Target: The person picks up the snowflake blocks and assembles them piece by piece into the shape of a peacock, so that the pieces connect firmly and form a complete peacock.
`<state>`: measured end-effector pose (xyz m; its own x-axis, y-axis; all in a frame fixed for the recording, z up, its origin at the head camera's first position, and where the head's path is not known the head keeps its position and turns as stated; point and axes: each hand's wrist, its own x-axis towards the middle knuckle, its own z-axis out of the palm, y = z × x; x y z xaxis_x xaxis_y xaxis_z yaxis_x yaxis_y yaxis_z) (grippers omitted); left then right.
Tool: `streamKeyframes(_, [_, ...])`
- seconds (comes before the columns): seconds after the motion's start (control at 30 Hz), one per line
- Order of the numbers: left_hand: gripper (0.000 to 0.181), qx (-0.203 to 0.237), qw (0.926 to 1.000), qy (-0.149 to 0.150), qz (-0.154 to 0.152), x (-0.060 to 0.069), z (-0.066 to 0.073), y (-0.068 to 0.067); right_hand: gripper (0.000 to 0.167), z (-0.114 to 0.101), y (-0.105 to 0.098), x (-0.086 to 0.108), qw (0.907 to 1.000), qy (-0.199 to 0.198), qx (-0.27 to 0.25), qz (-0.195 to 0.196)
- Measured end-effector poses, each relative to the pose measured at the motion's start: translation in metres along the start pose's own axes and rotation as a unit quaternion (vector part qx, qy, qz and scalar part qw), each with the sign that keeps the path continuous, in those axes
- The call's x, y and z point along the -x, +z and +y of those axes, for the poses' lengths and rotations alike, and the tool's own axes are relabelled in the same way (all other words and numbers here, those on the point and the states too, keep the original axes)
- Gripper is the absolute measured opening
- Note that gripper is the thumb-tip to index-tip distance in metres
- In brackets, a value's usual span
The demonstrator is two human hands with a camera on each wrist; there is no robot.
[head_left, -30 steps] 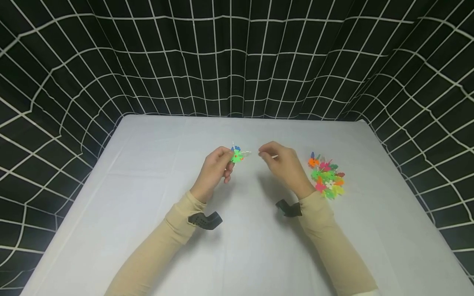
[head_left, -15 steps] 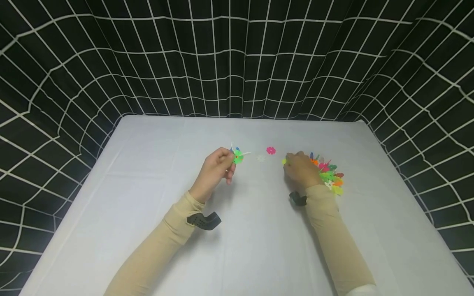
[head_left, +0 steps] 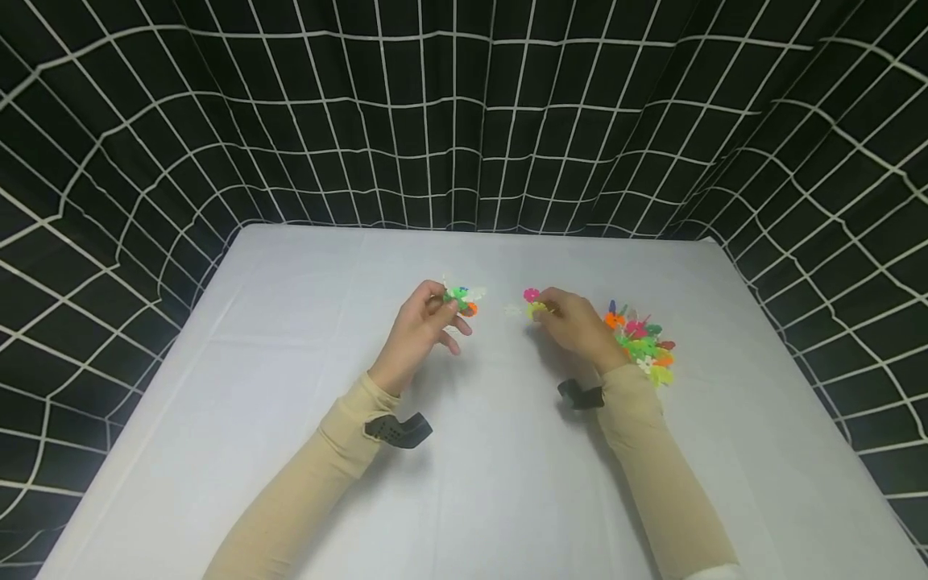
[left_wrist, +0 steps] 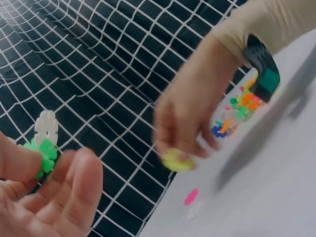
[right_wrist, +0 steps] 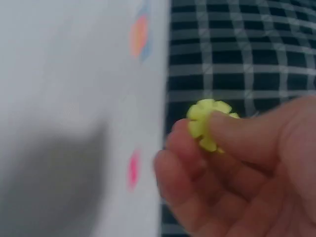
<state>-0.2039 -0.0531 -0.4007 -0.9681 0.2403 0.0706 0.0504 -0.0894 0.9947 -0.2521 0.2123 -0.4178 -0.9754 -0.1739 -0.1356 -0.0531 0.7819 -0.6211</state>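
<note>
Your left hand pinches the multicolored cluster of joined pieces above the table; your right hand pinches 1 yellow flower-shaped piece. Between your hands, 1 pink piece and 1 white piece lie near each other, with the mixed pile right of your right hand.
</note>
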Motion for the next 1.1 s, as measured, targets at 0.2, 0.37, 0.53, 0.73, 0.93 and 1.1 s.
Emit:
streamKeyframes(0.2, [0.010,0.011,0.9994,0.027,-0.016,-0.001,0.002,0.000,0.018,-0.047,0.000,0.023,0.9742,-0.107,-0.195,0.040])
streamKeyframes(0.37, [0.015,0.004,0.9990,0.038,-0.021,0.000,0.003,-0.001,0.016,-0.066,0.003,0.036,0.9570,-0.134,-0.252,0.050])
streamKeyframes(0.53, [0.017,0.004,0.9989,0.038,-0.027,0.001,0.003,-0.002,0.014,-0.069,0.004,0.040,0.9549,-0.151,-0.251,0.049])
streamKeyframes(0.73, [0.023,-0.009,0.9989,0.037,-0.028,0.000,0.002,-0.002,0.014,-0.069,0.003,0.041,0.9541,-0.156,-0.252,0.045])
streamKeyframes(0.93, [0.021,-0.018,0.9989,0.037,-0.024,0.000,0.002,-0.001,0.015,-0.070,0.002,0.042,0.9543,-0.160,-0.249,0.040])
streamKeyframes(1.1, [0.019,-0.022,0.9986,0.038,-0.028,0.001,0.001,0.001,0.015,-0.071,0.002,0.043,0.9551,-0.168,-0.240,0.044])
